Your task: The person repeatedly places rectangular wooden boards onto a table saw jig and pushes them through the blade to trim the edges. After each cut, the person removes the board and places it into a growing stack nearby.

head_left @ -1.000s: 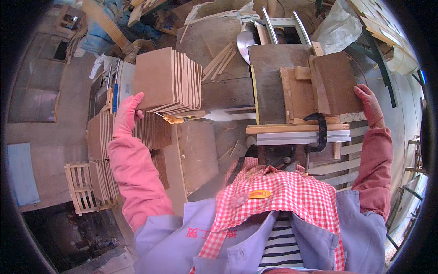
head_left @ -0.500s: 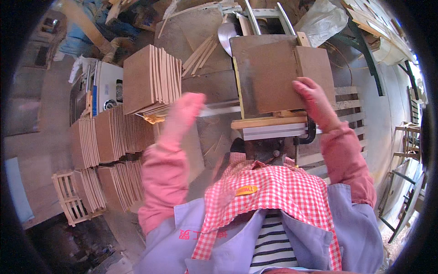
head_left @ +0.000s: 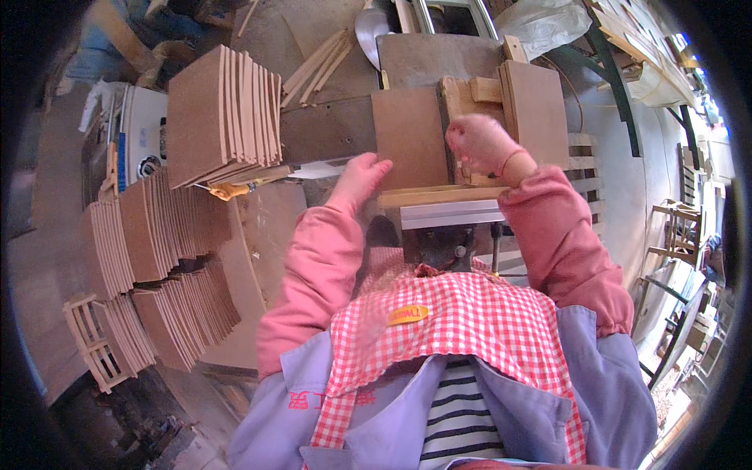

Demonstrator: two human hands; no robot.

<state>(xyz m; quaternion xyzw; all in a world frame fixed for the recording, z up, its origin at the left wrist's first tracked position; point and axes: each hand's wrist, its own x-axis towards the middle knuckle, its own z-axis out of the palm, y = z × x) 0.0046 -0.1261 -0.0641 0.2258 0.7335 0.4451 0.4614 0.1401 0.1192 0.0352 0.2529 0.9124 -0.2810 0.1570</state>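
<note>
A flat brown board lies on the work surface in front of me. My left hand is closed at its near left corner, fingertips against the edge. My right hand is curled into a loose fist, slightly blurred, over the wooden strip and block right of the board; anything inside it is hidden. Beyond that block, brown panels stand close together. A pale wooden rail runs along the near side of the surface, above a light metal bar.
A silver disc sits at the far edge, near loose wood strips. To the left are a tall stack of brown boards, a blade tool with an orange-yellow handle and more stacked boards. A slatted pallet lies right.
My left hand has come right to the board's near corner. My right hand has moved left off the right-hand panel to the wooden strip, now exposed. The whole view has shifted slightly.
</note>
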